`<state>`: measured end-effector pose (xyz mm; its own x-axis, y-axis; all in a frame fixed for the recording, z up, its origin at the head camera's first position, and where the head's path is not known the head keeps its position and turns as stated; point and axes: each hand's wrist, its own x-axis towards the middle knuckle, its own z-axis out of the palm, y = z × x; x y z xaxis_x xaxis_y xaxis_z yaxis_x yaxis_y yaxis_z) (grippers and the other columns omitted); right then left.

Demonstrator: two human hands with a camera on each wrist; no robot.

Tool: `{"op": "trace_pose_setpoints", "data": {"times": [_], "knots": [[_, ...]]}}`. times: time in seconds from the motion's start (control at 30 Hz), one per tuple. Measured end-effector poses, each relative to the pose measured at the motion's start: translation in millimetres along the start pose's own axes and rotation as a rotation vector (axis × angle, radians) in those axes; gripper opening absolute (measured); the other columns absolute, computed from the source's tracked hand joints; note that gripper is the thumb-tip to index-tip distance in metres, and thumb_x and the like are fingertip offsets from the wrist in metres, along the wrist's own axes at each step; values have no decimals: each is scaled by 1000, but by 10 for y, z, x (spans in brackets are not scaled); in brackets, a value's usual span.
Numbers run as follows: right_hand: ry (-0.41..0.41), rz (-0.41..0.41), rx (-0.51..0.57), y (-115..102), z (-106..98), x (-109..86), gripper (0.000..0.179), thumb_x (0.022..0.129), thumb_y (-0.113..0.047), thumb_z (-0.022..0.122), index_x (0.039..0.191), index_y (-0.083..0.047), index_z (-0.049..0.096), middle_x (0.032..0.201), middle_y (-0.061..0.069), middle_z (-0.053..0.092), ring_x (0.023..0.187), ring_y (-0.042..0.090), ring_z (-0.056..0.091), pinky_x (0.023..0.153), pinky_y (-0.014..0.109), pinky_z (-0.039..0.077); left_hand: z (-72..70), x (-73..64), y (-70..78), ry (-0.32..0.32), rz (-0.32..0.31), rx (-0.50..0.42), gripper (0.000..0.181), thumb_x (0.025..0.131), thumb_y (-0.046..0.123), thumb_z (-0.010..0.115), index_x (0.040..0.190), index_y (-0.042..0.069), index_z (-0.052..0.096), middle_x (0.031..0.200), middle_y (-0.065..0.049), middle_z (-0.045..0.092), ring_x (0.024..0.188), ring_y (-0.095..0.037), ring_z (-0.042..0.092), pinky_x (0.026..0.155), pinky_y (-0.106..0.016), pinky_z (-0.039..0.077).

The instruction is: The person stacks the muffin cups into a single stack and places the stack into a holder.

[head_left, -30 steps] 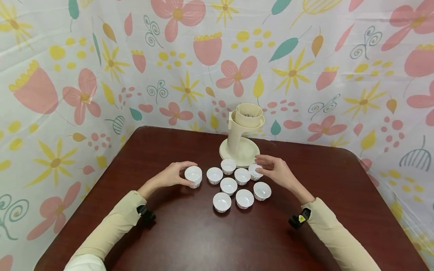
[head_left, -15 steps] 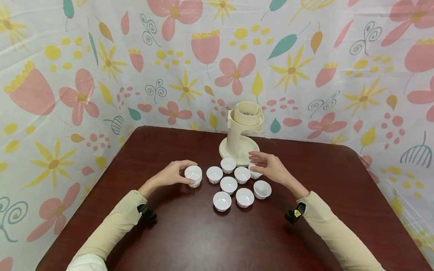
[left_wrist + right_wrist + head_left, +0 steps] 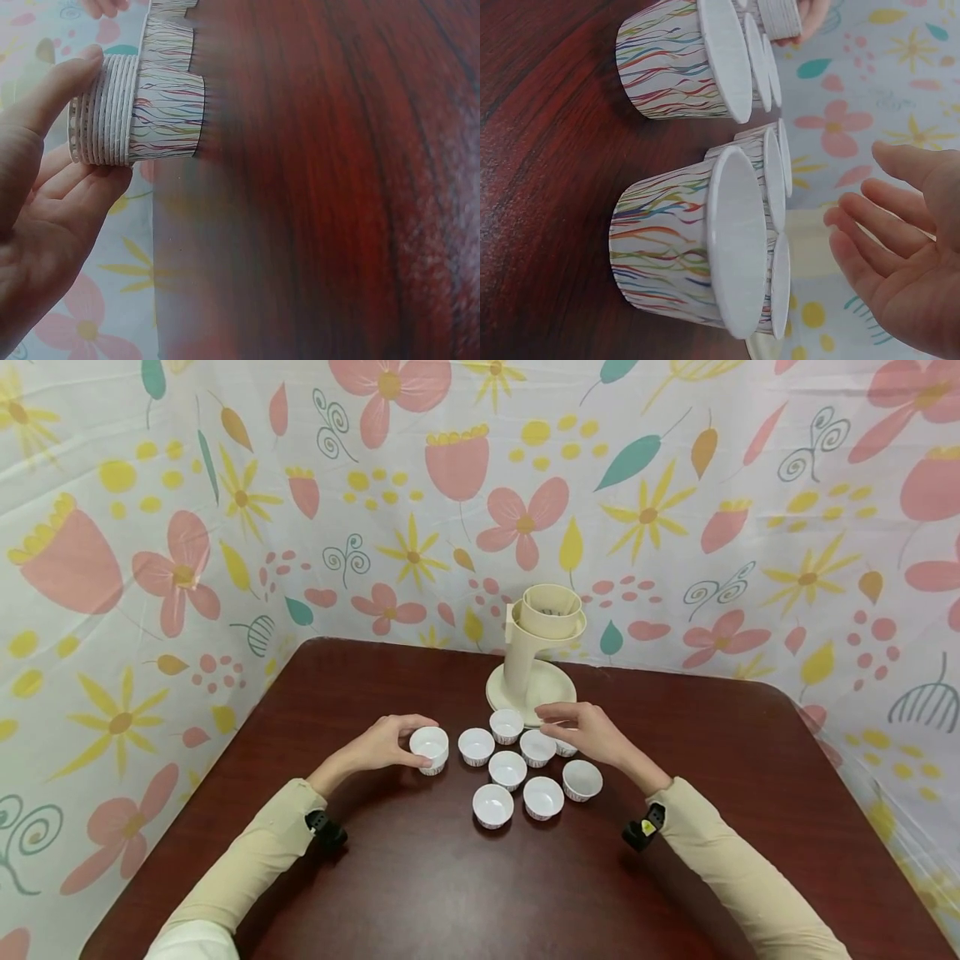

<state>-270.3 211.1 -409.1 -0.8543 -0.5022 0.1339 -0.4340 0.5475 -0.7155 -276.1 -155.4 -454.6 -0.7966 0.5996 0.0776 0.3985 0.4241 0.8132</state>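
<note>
My left hand point(image 3: 380, 745) grips a stack of nested white paper baking cups point(image 3: 430, 747) at the left of the group. In the left wrist view, thumb and fingers wrap the piled rims of the stack point(image 3: 105, 112), and a colourful wavy-line pattern shows below them. Several single baking cups point(image 3: 492, 806) stand upright on the table to the right of the stack. Over the back right ones hovers my right hand point(image 3: 588, 732), holding nothing, partly covering one cup. In the right wrist view its fingers point(image 3: 885, 225) are loosely bent, apart from the cup rims.
Behind the cups stands a cream-coloured stand point(image 3: 519, 664) with a round base and a cup-like holder on top. The dark red-brown wooden table point(image 3: 450, 885) reaches back to a flower-printed curtain point(image 3: 300, 510).
My right hand has shifted left across the back right cups, holding nothing. The left hand stays on its stack, and the standing cups keep their places.
</note>
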Motion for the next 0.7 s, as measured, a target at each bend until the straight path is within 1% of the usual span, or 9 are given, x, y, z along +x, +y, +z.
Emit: {"op": "trace_pose_setpoints", "data": {"times": [0.1, 0.17, 0.3, 0.43, 0.57, 0.7], "knots": [[-19, 7, 0, -4, 16, 29, 39, 92, -15, 67, 127, 1, 61, 123, 23, 64, 113, 36, 62, 95, 49, 49, -3, 4, 6, 0, -2, 2, 61, 76, 16, 83, 128, 1, 57, 122, -14, 65, 108, -22, 63, 85, -24, 51], [-24, -4, -10, 102, 45, 63, 42, 91, -19, 69, 128, -2, 60, 123, 21, 64, 113, 34, 62, 95, 48, 49, -2, 2, 10, 2, -4, 3, 60, 75, 16, 83, 128, 2, 57, 121, -14, 65, 106, -21, 64, 85, -23, 51], [-55, -6, -25, 78, 66, 78, 47, 88, -19, 71, 130, -2, 59, 123, 19, 65, 113, 32, 62, 96, 46, 49, -1, -9, 10, 3, 2, 9, 60, 75, 16, 84, 127, 1, 58, 120, -13, 66, 104, -19, 64, 84, -23, 51], [-81, -21, -40, 57, 94, 97, 50, 87, -16, 72, 131, 1, 57, 122, 21, 64, 112, 33, 62, 95, 46, 49, 2, -20, 9, -2, 8, 13, 60, 76, 17, 83, 127, 0, 57, 120, -14, 65, 105, -19, 64, 84, -23, 51], [-80, -42, -76, 31, 108, 127, 48, 87, -13, 71, 130, 2, 57, 123, 22, 64, 111, 34, 63, 95, 46, 49, 1, -7, 4, -2, -2, 2, 60, 75, 16, 84, 127, 2, 58, 121, -13, 65, 106, -20, 63, 85, -22, 50], [-86, -45, -109, 0, 110, 160, 48, 87, -13, 71, 130, 3, 56, 125, 23, 62, 111, 36, 62, 95, 49, 48, 0, -2, 0, 0, 11, 8, 60, 76, 15, 83, 127, 0, 57, 120, -14, 65, 107, -21, 63, 85, -23, 51]]}}
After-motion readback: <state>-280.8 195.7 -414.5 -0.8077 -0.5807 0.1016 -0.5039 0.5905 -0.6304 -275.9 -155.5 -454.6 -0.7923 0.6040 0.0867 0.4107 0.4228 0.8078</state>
